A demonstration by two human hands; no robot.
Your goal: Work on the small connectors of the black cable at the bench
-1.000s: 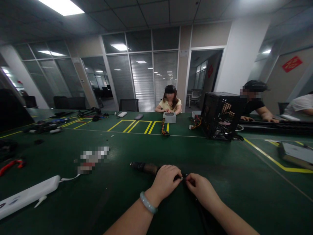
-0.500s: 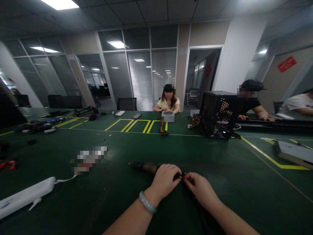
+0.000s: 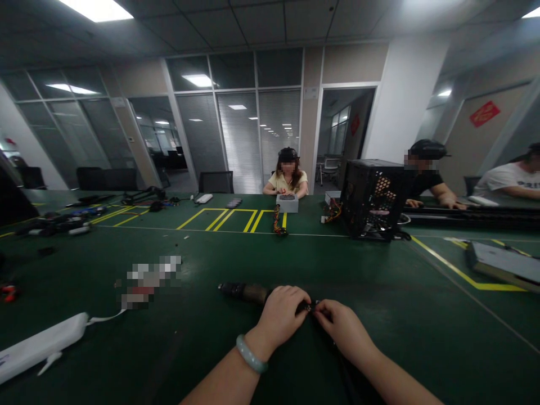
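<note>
Red wall sign [image 3: 484,114]: showing a pale character too blurred to read for certain; a smaller red sign [image 3: 355,124] is hanging beyond the doorway.
White shirt [image 3: 508,179]: carrying printing on the chest of a person at far right, too small to make out.
White bar [image 3: 46,346]: lying at lower left, bearing a faint dark mark at the frame edge that is staying illegible.
Pixelated item [image 3: 145,281]: lying near the bar, any lettering being masked.
Dark tool [image 3: 242,292]: resting on the green table [image 3: 202,349] in front of the wearer, looking long and cylindrical, with a narrow black tip pointing left and a brownish middle section; its right part is disappearing under the left hand.
Left hand [image 3: 283,312]: grasping the tool's right part from above, fingers curling over it.
Bracelet [image 3: 251,354]: circling the left wrist, pale green.
Right hand [image 3: 343,326]: pinching a small dark piece [image 3: 316,302] between thumb and fingers, just beside the left fingertips; most of it is hiding behind them.
</note>
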